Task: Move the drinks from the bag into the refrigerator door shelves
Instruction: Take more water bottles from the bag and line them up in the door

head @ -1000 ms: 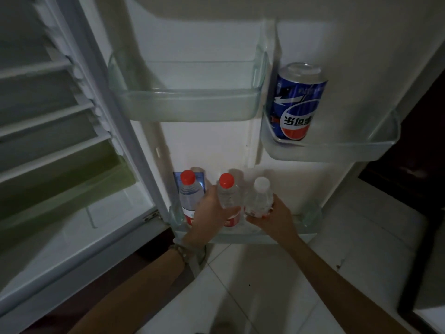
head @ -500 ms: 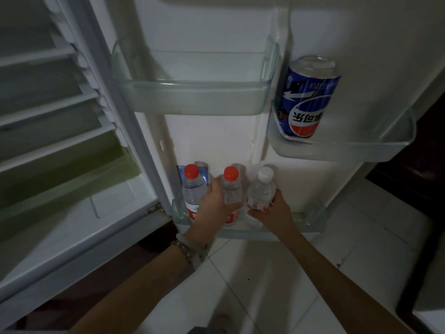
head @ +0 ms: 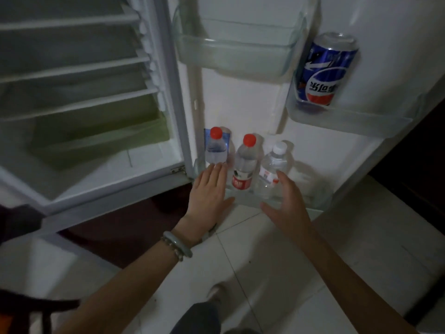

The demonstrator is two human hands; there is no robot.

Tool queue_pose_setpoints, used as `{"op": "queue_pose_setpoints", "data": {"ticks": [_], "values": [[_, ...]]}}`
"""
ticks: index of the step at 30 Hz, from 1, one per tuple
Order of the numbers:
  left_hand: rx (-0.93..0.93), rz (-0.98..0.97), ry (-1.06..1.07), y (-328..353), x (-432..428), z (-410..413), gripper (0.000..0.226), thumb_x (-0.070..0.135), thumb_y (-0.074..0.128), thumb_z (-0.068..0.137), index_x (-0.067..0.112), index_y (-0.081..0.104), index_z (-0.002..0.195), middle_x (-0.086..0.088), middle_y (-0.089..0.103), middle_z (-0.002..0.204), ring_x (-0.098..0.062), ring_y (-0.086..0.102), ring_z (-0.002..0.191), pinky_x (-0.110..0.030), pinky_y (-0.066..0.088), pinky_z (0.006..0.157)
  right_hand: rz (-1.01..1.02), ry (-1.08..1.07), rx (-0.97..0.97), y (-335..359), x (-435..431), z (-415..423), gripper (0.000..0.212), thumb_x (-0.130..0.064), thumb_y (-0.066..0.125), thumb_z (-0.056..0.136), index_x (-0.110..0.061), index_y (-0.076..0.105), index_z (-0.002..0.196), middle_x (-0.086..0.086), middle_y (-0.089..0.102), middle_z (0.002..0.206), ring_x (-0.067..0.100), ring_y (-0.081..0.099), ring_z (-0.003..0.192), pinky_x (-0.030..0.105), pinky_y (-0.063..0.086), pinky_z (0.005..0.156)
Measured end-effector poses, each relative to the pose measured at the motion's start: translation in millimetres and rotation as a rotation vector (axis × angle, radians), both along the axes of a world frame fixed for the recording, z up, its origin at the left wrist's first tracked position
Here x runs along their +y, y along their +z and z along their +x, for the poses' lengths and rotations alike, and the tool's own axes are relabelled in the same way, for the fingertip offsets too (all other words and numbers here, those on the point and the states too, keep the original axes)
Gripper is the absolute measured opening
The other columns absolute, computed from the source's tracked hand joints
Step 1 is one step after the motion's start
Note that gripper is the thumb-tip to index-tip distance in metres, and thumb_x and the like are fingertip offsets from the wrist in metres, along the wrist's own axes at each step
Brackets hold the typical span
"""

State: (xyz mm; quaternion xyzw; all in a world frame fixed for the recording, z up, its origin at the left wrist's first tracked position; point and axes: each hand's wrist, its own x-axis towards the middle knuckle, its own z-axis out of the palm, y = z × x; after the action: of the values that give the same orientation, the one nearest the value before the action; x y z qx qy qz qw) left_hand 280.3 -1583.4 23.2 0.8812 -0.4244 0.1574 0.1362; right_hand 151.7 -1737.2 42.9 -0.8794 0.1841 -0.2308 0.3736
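Observation:
Three water bottles stand in the bottom door shelf [head: 310,201]: a red-capped bottle [head: 216,149] at the left, a second red-capped bottle [head: 245,165] with a red label in the middle, and a white-capped bottle [head: 273,169] at the right. A blue cola can [head: 323,73] stands in the right middle shelf [head: 356,120]. My left hand [head: 210,191] is open, fingers spread, just in front of the left bottle. My right hand [head: 285,201] is open and close to the white-capped bottle, holding nothing. The bag is out of view.
The upper left door shelf [head: 237,59] holds nothing. The refrigerator's inside with white wire racks [head: 79,68] and a green drawer [head: 101,138] is at the left. White floor tiles [head: 337,261] lie below, with a dark chair part [head: 36,307] at the bottom left.
Both hands have let go of the middle and right bottles and drawn back toward me, fingers now spread. The bottles stay standing in the bottom shelf. The camera has shifted closer.

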Motion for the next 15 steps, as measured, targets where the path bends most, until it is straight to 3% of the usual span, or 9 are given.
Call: {"op": "queue_pose_setpoints", "data": {"ticks": [4,8,11,15], "values": [[-0.019,0.042,0.132,0.3,46.3,-34.6,0.076,0.044,0.078,0.064,-0.001,0.057,0.122,-0.018,0.063,0.121,-0.033,0.061,0.111,-0.044,0.049,0.091,-0.207,0.195,0.004,-0.6,40.4,-6.0,0.075,-0.013,0.079,0.069,-0.003,0.040,0.132,0.018,0.047,0.132,0.021,0.039,0.121,0.029,0.031,0.102],[0.048,0.133,0.330,-0.7,108.8,-63.3,0.073,0.045,0.071,0.067,0.000,0.057,0.123,-0.017,0.062,0.123,-0.032,0.059,0.114,-0.045,0.048,0.094,-0.317,0.370,0.041,-3.3,89.4,4.3,0.078,-0.018,0.078,0.072,0.000,0.037,0.135,0.022,0.044,0.136,0.036,0.041,0.125,0.044,0.035,0.104],[0.094,0.182,0.487,-0.3,161.6,-80.5,0.088,0.045,0.083,0.057,0.000,0.055,0.126,-0.017,0.060,0.126,-0.032,0.056,0.118,-0.045,0.046,0.097,-0.344,0.505,0.042,-4.3,135.6,13.1,0.078,-0.019,0.077,0.072,-0.002,0.036,0.136,0.022,0.044,0.137,0.036,0.041,0.126,0.045,0.036,0.104],[0.107,0.159,0.702,7.7,228.4,-103.0,0.088,0.046,0.082,0.061,0.001,0.051,0.131,-0.017,0.055,0.132,-0.033,0.052,0.123,-0.045,0.041,0.101,-0.382,0.694,0.002,-3.3,201.5,27.5,0.078,-0.021,0.077,0.072,-0.003,0.037,0.136,0.021,0.044,0.137,0.035,0.041,0.126,0.043,0.037,0.103]]}}
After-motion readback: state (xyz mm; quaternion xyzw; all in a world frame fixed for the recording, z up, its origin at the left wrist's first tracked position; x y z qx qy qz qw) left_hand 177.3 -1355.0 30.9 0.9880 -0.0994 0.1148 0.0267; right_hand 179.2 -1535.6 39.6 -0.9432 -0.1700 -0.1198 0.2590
